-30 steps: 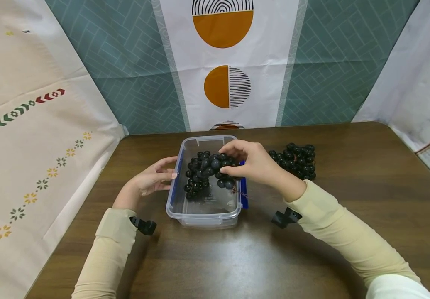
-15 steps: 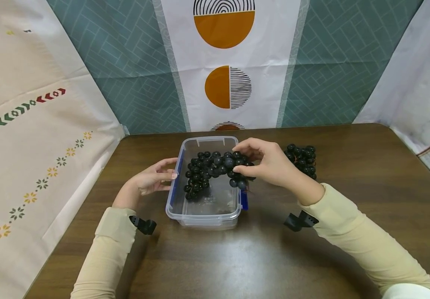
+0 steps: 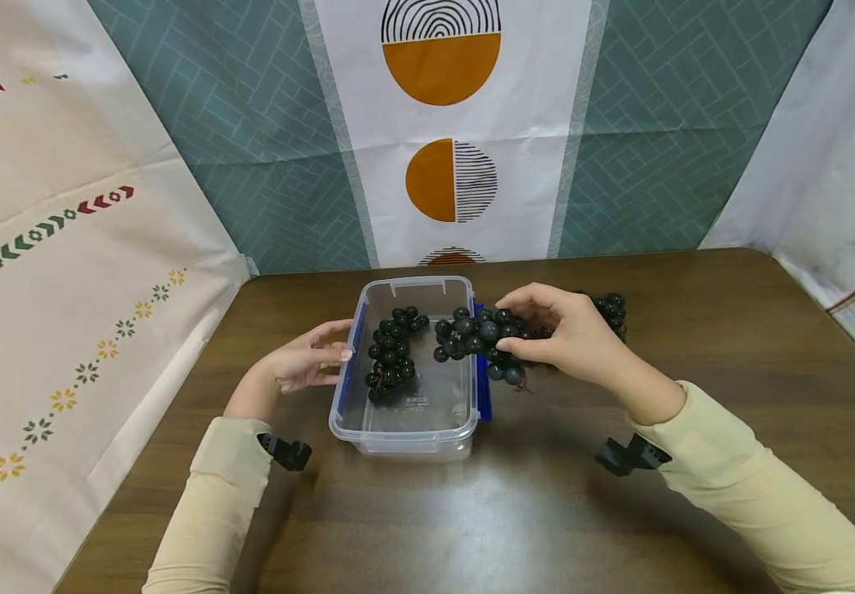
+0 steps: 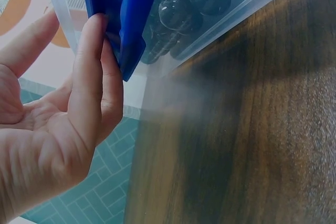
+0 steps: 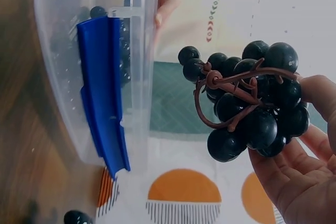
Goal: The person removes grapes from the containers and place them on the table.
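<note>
While your right hand [image 3: 572, 334] grips a grape bunch [image 3: 481, 337] above the container [image 3: 401, 429] rim, a second bunch [image 3: 390, 355] lies inside. Your left hand [image 3: 301, 359], fingers relaxed, touches the blue latch [image 4: 123, 19].

Brown wooden table [image 3: 732, 346] under clear container [image 3: 398, 429], grape bunch [image 3: 611, 307].

Light: we see even, bright room light.
Glare: soft sheen on near table [image 3: 517, 511].
Blur: wrist views soft close up.
</note>
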{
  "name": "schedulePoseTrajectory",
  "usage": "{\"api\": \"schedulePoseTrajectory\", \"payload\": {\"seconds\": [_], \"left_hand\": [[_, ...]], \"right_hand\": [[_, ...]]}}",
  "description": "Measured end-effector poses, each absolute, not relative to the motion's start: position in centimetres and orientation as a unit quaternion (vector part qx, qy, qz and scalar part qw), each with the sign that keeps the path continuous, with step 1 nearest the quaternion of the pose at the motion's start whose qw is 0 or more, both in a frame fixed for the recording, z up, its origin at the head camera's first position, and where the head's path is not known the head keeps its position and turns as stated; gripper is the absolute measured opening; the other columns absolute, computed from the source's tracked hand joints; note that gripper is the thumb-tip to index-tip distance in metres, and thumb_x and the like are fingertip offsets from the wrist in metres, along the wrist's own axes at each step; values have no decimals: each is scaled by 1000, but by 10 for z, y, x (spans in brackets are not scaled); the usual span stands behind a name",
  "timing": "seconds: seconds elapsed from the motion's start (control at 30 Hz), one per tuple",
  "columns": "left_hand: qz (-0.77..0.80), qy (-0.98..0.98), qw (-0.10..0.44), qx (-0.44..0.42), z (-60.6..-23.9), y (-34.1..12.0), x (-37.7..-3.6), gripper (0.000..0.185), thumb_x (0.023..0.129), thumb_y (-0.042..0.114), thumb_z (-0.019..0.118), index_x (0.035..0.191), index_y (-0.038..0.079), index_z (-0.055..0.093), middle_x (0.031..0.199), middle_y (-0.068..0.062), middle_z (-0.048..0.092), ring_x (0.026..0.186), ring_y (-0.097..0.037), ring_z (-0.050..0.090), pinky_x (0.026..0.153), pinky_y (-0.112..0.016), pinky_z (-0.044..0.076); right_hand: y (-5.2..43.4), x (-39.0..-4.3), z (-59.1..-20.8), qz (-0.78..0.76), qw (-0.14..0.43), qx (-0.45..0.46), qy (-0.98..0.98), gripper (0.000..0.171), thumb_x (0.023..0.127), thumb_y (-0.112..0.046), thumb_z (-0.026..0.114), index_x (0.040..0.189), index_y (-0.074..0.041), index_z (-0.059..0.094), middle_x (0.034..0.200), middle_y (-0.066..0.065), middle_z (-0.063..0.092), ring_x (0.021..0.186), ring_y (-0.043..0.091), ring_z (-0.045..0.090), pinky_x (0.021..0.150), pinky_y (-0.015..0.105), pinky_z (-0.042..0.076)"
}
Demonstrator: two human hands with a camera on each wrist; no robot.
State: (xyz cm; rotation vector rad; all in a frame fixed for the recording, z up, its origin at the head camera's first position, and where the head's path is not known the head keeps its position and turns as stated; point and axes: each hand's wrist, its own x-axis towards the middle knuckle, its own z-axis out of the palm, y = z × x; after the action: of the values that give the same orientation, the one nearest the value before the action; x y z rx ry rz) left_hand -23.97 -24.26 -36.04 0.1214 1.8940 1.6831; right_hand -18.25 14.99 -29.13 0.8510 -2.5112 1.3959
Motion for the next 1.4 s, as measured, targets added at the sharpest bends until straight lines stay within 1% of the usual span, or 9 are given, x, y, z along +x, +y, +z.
{"api": "schedulePoseTrajectory", "payload": {"seconds": [0.2, 0.4, 0.6, 0.73, 1.0, 1.13, 1.27, 1.4], "left_hand": [[632, 714, 295, 55, -364, -245, -240, 69, 96, 4, 52, 152, 15, 13, 122, -11, 52, 90, -10, 64, 81, -31, 55], [635, 711, 297, 56, -365, -247, -238, 69, 96, 5, 52, 152, 15, 12, 121, -11, 52, 92, -11, 64, 83, -31, 55], [638, 708, 297, 56, -363, -248, -237, 69, 96, 4, 53, 152, 16, 14, 122, -10, 51, 96, -13, 63, 85, -32, 54], [640, 708, 296, 50, -360, -247, -238, 68, 96, 4, 53, 151, 17, 16, 122, -11, 51, 97, -16, 63, 85, -33, 54], [644, 701, 302, 60, -357, -245, -238, 72, 95, 6, 56, 152, 16, 12, 123, -11, 52, 99, -16, 63, 85, -32, 54], [639, 705, 302, 58, -357, -245, -239, 73, 95, 6, 55, 152, 16, 12, 125, -13, 48, 101, -17, 62, 85, -32, 54], [635, 708, 304, 56, -358, -245, -239, 74, 95, 6, 56, 152, 17, 11, 132, -17, 43, 104, -18, 61, 85, -32, 54], [636, 707, 305, 56, -357, -245, -239, 74, 95, 7, 56, 152, 17, 11, 132, -17, 43, 102, -16, 61, 85, -32, 54]], "right_hand": [[158, -179, -298, 465, 79, 265, -841, 36, 77, -8, 78, 110, -6, 65, 99, 7, 68, 85, 8, 61, 74, 18, 51], [163, -176, -305, 467, 73, 256, -843, 36, 78, -10, 78, 111, -7, 65, 101, 7, 67, 86, 7, 61, 74, 18, 51], [166, -175, -312, 475, 94, 262, -835, 37, 76, -4, 79, 110, -3, 65, 101, 10, 68, 84, 3, 61, 72, 16, 51], [169, -172, -317, 479, 99, 258, -833, 36, 75, -2, 78, 109, -2, 65, 101, 11, 67, 83, 2, 61, 72, 15, 51], [177, -165, -324, 470, 111, 239, -842, 35, 77, -3, 77, 109, -4, 65, 104, 10, 66, 86, -3, 58, 73, 12, 48], [180, -163, -327, 473, 114, 234, -842, 35, 77, -3, 77, 109, -5, 65, 105, 9, 65, 86, -3, 57, 73, 12, 49], [184, -160, -330, 476, 113, 228, -842, 35, 77, -2, 77, 110, -5, 65, 102, 7, 65, 85, -2, 58, 71, 13, 49], [187, -158, -333, 476, 117, 221, -843, 36, 76, -2, 78, 109, -5, 65, 99, 4, 64, 83, -2, 58, 70, 13, 49]]}}
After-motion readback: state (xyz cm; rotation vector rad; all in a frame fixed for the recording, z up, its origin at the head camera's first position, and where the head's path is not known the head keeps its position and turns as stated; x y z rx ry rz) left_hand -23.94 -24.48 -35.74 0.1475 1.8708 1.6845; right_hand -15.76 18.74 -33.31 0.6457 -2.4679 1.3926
